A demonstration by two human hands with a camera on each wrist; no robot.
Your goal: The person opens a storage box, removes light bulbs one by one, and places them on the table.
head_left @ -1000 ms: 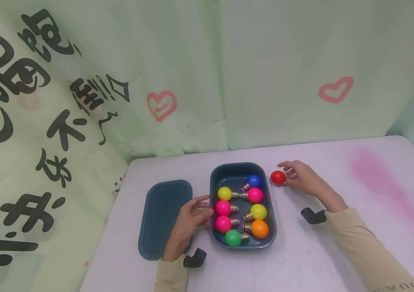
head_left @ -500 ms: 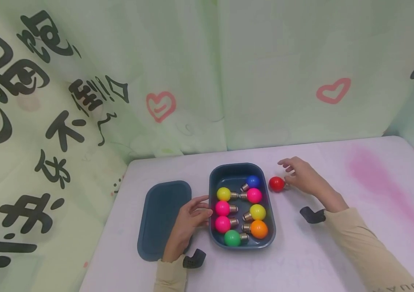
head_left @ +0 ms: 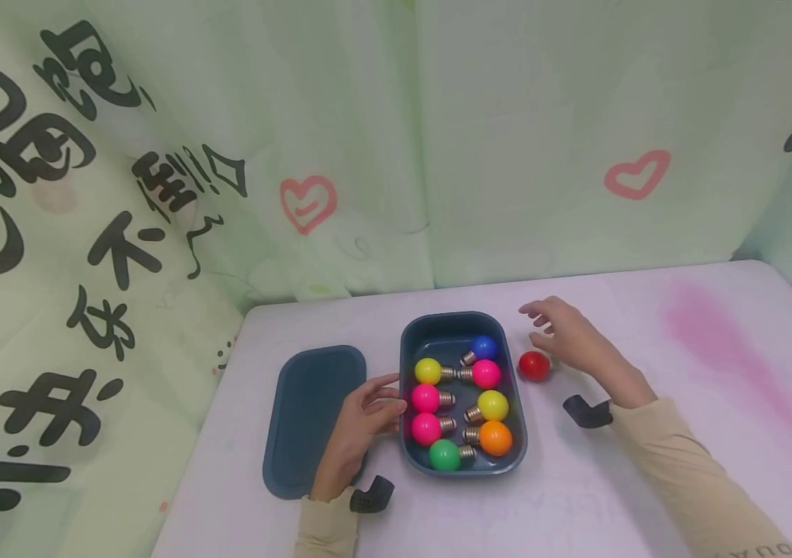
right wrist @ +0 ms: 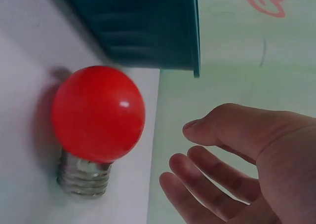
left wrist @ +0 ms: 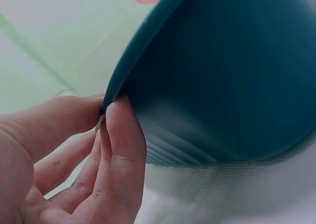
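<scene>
A red light bulb (head_left: 534, 366) with a metal screw base lies on the table just right of a dark blue-green box (head_left: 445, 332). My right hand (head_left: 566, 333) hovers beside and above this bulb, its fingers loosely spread with nothing in them; the right wrist view shows a gap between fingertips and red bulb (right wrist: 98, 114). With thumb and fingers, my left hand (head_left: 366, 415) pinches the left rim of the box (left wrist: 227, 71). Inside lie several bulbs in two columns, among them a blue bulb (head_left: 485, 347), an orange bulb (head_left: 496, 439) and a green bulb (head_left: 445, 455).
A flat lid (head_left: 305, 418) in the same dark blue-green lies left of the box, partly behind my left forearm. The pale tablecloth (head_left: 619, 480) has a pink smear at the right. A printed curtain (head_left: 507, 155) hangs along the table's back edge.
My right hand has let go of the red bulb and lifted off it slightly. The bulb has shifted a little toward me. The left hand and the box stay where they were.
</scene>
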